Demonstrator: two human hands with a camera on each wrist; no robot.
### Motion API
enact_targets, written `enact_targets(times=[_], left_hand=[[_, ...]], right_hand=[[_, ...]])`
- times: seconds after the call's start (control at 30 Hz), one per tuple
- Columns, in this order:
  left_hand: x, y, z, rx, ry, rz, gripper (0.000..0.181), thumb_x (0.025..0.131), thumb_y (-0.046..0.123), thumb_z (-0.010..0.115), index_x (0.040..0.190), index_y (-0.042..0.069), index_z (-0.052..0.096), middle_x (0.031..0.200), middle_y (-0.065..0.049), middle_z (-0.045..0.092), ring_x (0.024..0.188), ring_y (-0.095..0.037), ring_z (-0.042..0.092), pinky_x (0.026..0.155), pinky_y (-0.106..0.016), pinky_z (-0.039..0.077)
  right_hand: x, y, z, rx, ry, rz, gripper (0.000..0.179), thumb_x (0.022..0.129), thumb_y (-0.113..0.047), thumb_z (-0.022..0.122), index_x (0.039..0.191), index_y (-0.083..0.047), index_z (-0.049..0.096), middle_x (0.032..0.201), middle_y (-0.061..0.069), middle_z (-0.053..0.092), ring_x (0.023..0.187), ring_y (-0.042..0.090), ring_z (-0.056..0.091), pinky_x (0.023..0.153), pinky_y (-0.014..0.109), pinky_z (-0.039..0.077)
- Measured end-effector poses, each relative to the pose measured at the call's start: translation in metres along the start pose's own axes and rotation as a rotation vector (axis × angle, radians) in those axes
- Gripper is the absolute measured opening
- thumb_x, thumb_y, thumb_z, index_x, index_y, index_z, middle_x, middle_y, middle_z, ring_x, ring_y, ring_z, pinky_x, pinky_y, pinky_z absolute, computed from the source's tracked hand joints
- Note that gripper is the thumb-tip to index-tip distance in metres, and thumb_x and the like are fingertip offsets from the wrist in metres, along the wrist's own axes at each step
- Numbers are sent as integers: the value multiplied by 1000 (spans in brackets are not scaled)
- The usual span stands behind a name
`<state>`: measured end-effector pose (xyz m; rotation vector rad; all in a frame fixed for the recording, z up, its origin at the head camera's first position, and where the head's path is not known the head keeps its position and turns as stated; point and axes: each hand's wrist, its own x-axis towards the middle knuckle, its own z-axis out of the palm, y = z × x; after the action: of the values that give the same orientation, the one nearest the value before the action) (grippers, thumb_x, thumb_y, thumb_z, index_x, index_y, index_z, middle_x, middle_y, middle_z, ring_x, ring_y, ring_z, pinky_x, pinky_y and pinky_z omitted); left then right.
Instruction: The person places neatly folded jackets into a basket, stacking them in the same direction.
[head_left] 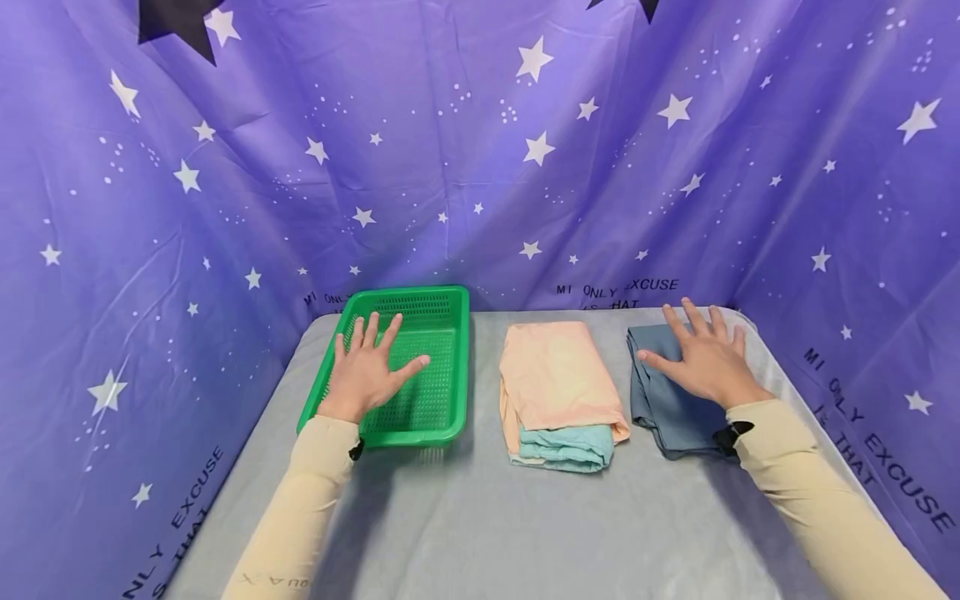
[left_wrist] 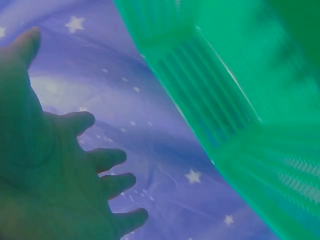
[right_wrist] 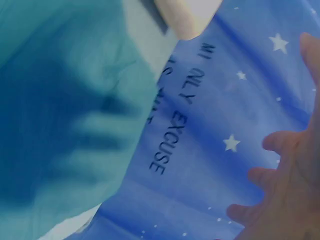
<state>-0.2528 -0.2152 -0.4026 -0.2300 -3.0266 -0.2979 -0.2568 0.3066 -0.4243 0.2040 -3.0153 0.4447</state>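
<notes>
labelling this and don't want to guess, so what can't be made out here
- Head view: part of the green basket, behind the left hand.
- Head view: part of the dark blue-grey cloth, behind the right hand.
- Head view: most of the teal cloth, covered by the peach cloth.
- Left wrist view: the basket's far end, cut off by the frame edge.
- Right wrist view: part of the hand, cut off by the right edge.

Green is recorded on the left basket [head_left: 461, 367], peach and teal on the middle cloths [head_left: 558, 375], slate blue on the right cloth [head_left: 663, 404], grey on the worktop [head_left: 480, 533]. The purple curtain [head_left: 450, 179] is patterned with white stars and black lettering.
</notes>
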Motion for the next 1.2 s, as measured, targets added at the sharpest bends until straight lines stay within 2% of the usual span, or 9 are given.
enact_targets(times=[0.17,0.27,0.4,0.57,0.67,0.83,0.97,1.07,1.2], left_hand=[[-4,26,5,-6,26,53,88,95,75,46,165,26,22,168,-22,22,157,-45,12,124,-69,10],[-7,43,10,-43,83,109,80,97,65,55,161,22,34,161,-21,40,152,-44,31,121,-68,23],[-12,67,22,-160,177,171,65,97,50,66,151,17,51,145,-16,61,135,-38,57,111,-60,44],[-20,98,41,-395,258,179,46,97,37,70,136,16,65,133,-8,70,122,-29,67,99,-51,55],[-23,116,56,-601,299,189,34,96,27,71,127,13,70,122,-7,74,112,-23,70,93,-45,57],[-28,144,84,-986,237,214,23,98,17,68,121,14,71,115,-5,74,104,-19,71,91,-36,60],[-29,160,106,-1061,197,144,24,97,16,68,121,17,70,119,-7,72,109,-24,69,93,-36,58],[-27,167,122,-1025,214,40,30,94,17,69,124,15,69,121,-13,70,110,-29,67,92,-40,56],[-23,170,140,-955,222,-124,42,93,17,70,134,10,62,130,-17,63,119,-34,61,98,-49,52]], right_hand=[[-6,-12,2,26,-24,-33,98,96,-72,50,165,-11,15,170,25,7,150,61,5,109,85,2],[-10,-19,6,51,-17,-68,93,97,-65,55,162,-5,24,166,29,19,148,59,19,111,82,12],[-15,-27,15,153,-2,-100,79,100,-51,61,155,0,38,157,29,36,138,56,38,108,76,30],[-18,-35,34,318,39,-109,60,102,-41,61,147,-2,51,147,25,50,127,48,54,95,66,47],[-19,-38,50,421,61,-93,54,103,-37,61,145,-2,53,142,24,54,122,44,58,91,61,51],[-22,-44,76,598,40,-21,56,105,-36,59,147,0,48,145,25,50,127,45,56,101,60,49],[-24,-49,93,693,57,31,57,105,-32,59,148,2,45,150,25,46,134,46,49,109,60,43],[-26,-51,100,746,67,83,56,105,-31,58,149,0,43,150,26,46,135,45,49,109,58,43],[-31,-56,104,819,24,162,61,105,-34,57,154,-2,36,149,29,46,132,44,53,100,41,55]])
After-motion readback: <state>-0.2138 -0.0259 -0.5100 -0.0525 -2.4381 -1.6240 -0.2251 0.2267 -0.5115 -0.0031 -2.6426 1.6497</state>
